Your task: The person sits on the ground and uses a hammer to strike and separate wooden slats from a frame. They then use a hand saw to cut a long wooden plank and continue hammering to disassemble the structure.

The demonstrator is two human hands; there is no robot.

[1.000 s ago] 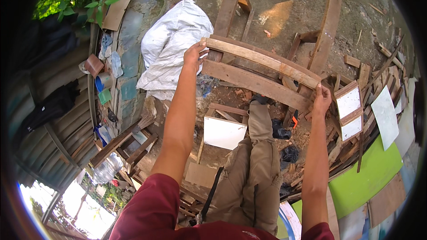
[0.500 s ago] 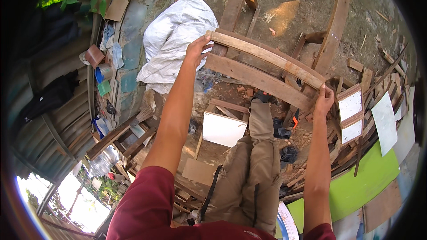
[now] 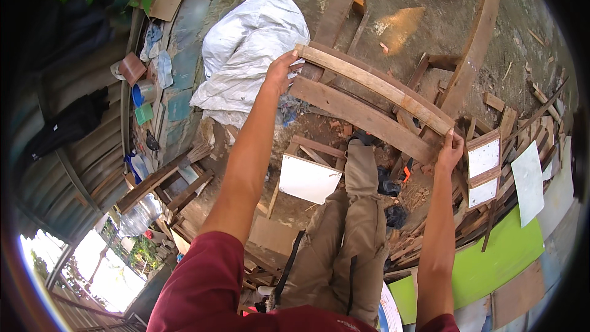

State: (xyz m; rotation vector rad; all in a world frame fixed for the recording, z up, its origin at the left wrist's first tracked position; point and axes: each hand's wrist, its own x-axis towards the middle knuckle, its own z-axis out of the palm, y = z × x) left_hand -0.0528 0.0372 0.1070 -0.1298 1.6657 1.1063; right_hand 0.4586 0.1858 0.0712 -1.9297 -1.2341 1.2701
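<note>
While I watch from afar, I see the left hand clamped on the left end of a pale wooden strip and the right hand gripping its right end, hands wide apart. The strip spans two long timbers, just beyond a darker board; I cannot tell whether it touches them

No writing is legible (pale print on the shirt: too small).
</note>
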